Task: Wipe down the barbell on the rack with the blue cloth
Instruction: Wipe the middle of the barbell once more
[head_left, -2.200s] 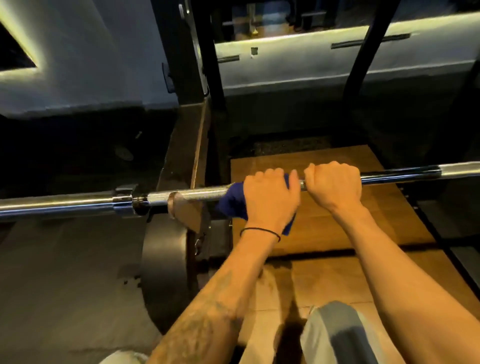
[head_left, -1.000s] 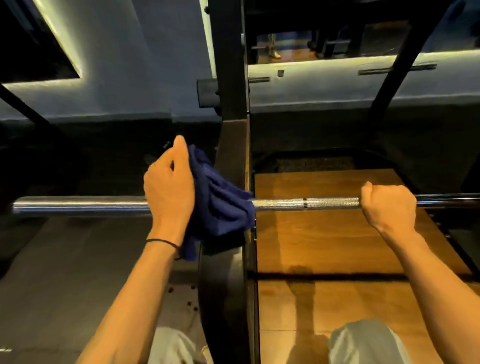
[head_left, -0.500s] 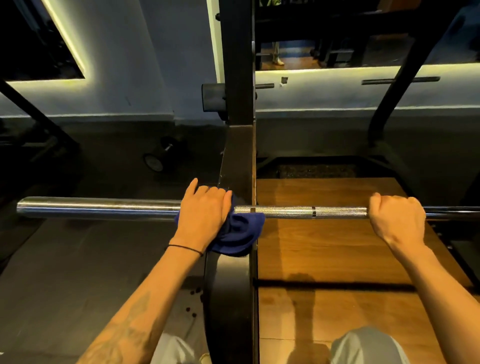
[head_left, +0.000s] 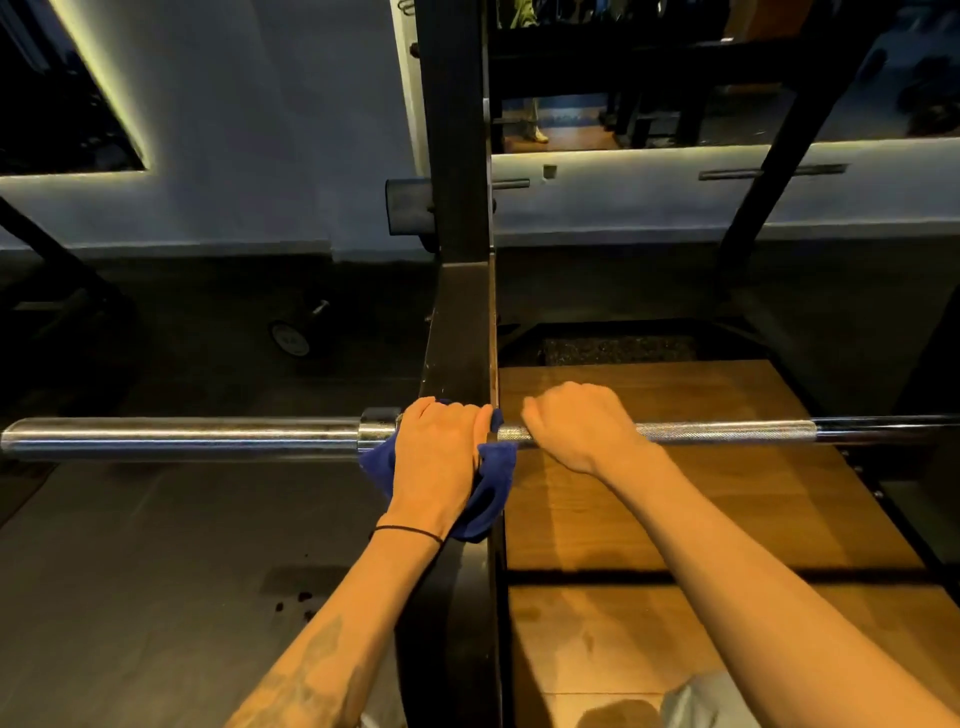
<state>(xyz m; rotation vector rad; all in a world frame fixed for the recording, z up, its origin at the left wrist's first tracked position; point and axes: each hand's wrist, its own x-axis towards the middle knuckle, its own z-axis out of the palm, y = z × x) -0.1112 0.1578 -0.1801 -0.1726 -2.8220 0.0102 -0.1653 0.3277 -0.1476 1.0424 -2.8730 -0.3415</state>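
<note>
The left hand (head_left: 441, 452) clamps the blue cloth (head_left: 491, 483) around the barbell (head_left: 182, 439) beside the rack (head_left: 460, 322) upright, so the cloth hugs the steel; the right hand (head_left: 576, 428) grips the bare bar, likely steadying it.

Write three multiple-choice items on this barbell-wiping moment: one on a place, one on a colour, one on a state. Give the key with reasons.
1. Where is the cloth?
A. on the wooden platform
B. wrapped round the barbell under the left hand, next to the rack upright
C. hung over the right forearm

2. What colour is the cloth?
A. white
B. red
C. blue

3. What is the right hand doing?
A. gripping the bare bar
B. hanging open at the side
C. holding a second cloth

Key: 1 B, blue folds show round the bar beneath that hand's fingers. 2 C, the fabric is dark blue. 3 A, its fingers curl over the bar's knurled part, with no fabric under them.
</note>
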